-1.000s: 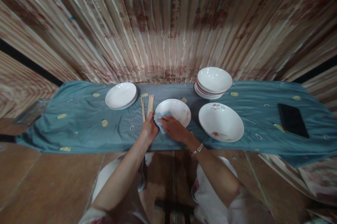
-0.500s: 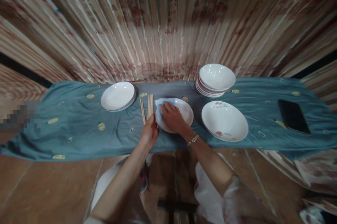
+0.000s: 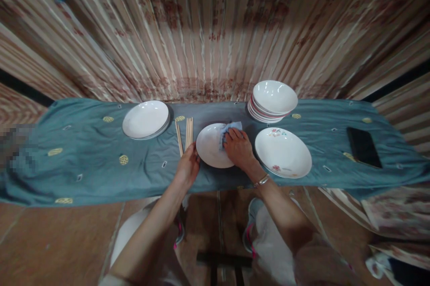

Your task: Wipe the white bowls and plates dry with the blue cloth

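A white plate (image 3: 211,147) lies in front of me at the middle of the cloth-covered table. My left hand (image 3: 190,163) grips its left rim, fingers closed on the edge. On the plate's right side my right hand (image 3: 239,147) is closed on a crumpled light-blue cloth (image 3: 231,130), pressing it against the surface. Just left of the plate lie several wooden chopsticks (image 3: 189,131) in two groups, their lower ends close to my left hand. Right of the plate is a larger white floral plate (image 3: 284,151).
Stacked white plates (image 3: 146,119) stand at the left, and a stack of bowls (image 3: 274,97) at the back right. A black phone-like flat object (image 3: 363,147) lies far right on the teal tablecloth (image 3: 90,156). A patterned curtain (image 3: 208,31) hangs behind the table.
My right hand has moved the cloth from the plate's left part to its right edge. My left hand keeps its hold on the rim. The view has shifted slightly.
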`<state>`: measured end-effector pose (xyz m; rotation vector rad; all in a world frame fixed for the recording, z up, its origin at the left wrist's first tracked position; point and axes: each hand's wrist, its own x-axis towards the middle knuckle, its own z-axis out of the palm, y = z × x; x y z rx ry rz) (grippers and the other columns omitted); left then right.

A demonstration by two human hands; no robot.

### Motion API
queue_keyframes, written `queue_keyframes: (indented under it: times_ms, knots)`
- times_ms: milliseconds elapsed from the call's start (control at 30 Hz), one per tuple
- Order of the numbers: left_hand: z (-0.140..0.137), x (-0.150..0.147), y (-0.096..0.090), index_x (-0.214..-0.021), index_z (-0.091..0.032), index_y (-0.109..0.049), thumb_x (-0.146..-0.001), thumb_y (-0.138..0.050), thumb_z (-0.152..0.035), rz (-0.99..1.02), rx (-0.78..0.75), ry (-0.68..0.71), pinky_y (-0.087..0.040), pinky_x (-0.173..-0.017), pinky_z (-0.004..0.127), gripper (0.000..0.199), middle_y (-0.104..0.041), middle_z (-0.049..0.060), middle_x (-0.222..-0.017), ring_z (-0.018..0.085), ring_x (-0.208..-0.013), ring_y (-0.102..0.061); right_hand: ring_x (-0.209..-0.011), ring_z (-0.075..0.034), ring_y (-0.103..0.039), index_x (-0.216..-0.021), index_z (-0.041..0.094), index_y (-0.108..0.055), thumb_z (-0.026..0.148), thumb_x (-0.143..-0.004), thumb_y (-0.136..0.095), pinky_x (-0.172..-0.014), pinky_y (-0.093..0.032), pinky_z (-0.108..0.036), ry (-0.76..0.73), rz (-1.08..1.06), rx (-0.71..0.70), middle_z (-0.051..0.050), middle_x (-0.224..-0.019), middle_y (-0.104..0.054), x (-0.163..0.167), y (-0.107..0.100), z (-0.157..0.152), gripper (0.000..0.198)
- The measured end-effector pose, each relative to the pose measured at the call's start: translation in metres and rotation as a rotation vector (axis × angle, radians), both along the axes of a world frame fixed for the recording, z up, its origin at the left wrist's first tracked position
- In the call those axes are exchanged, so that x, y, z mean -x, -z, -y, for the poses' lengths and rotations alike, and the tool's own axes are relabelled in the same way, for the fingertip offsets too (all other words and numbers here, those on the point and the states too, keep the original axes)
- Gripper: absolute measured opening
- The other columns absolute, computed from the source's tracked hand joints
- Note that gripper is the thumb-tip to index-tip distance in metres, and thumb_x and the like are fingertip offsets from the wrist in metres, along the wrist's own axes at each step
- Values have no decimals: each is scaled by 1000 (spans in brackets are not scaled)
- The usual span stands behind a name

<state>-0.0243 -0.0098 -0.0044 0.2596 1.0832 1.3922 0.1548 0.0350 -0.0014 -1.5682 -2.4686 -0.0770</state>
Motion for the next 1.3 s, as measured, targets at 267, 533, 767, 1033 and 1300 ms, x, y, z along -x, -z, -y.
queue_keyframes:
  times_ms: [267,533,767,1033,1300]
  knots:
    - [0,-5,-9,-85,-19,-71,-94,-51,-25,47,32,-30,-47,-84,25,23,-74,2,-92,14,-90,-65,-113,-28,-58,-101,9,-68,16,-96,-42,-97,-39,-41,3,144,156,-18,-112,-68,-14,-27,31,27]
    - [0,-5,-9,-89,-18,-71,-95,-49,-24,53,54,-24,-47,-93,28,23,-74,5,-100,17,-104,-64,-111,-26,-62,-101,9,-69,9,-93,-42,-95,-45,-39,-167,145,344,-16,-109,-70,-15,-35,45,27]
    - [-2,-8,-11,-92,-17,-70,-95,-51,-25,70,43,-26,-47,-93,28,21,-74,5,-98,17,-101,-65,-110,-26,-61,-99,8,-69,9,-91,-49,-98,-49,-40,-323,33,275,-17,-106,-69,2,-23,50,21]
    - [-3,-14,-17,-83,-16,-70,-97,-45,-18,136,42,-74,-49,-88,25,28,-73,3,-85,14,-86,-66,-124,-26,-53,-121,4,-61,10,-93,-44,-109,-43,-42,-402,-90,212,-19,-125,-62,29,-7,38,34]
    - [-3,-15,-28,-81,-17,-69,-98,-40,-17,147,116,-94,-47,-100,25,34,-73,3,-90,14,-104,-66,-137,-29,-41,-136,3,-50,15,-96,-40,-113,-38,-44,-233,-64,173,-20,-139,-53,41,9,16,43]
